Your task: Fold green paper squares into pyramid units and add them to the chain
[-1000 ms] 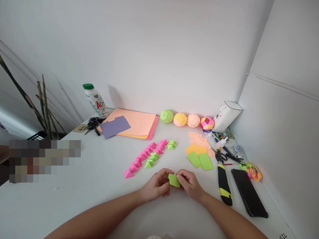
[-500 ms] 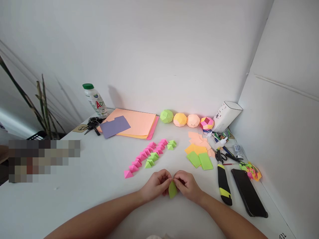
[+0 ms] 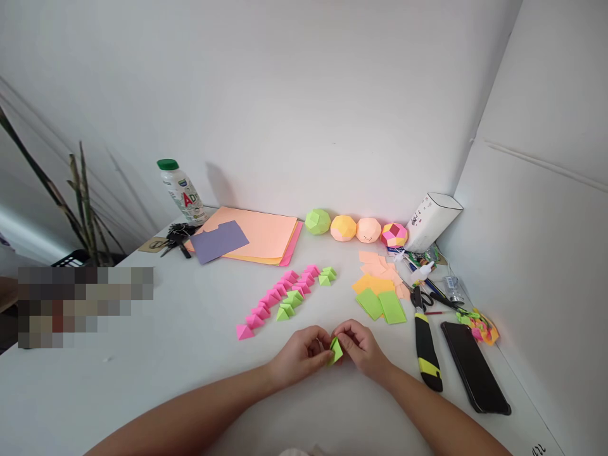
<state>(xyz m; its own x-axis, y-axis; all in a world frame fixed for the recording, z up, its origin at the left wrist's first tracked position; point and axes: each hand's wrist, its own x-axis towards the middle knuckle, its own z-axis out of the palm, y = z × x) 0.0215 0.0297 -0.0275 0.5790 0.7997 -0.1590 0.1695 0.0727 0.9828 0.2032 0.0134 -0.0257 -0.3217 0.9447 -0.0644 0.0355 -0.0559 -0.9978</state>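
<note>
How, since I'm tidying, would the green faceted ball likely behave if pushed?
The green faceted ball looks paper-made, so probably light. Its flat faces may make it rock rather than roll smoothly. Pushed right, it may nudge the yellow-orange ball alongside.

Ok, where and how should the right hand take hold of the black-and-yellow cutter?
I'd bring the right hand in from the left and above, gripping the black-and-yellow cutter across the middle of its handle. It lies with its thick handle toward the person, narrower end pointing away; the phone lies to its right. That hand currently holds the green paper.
</note>
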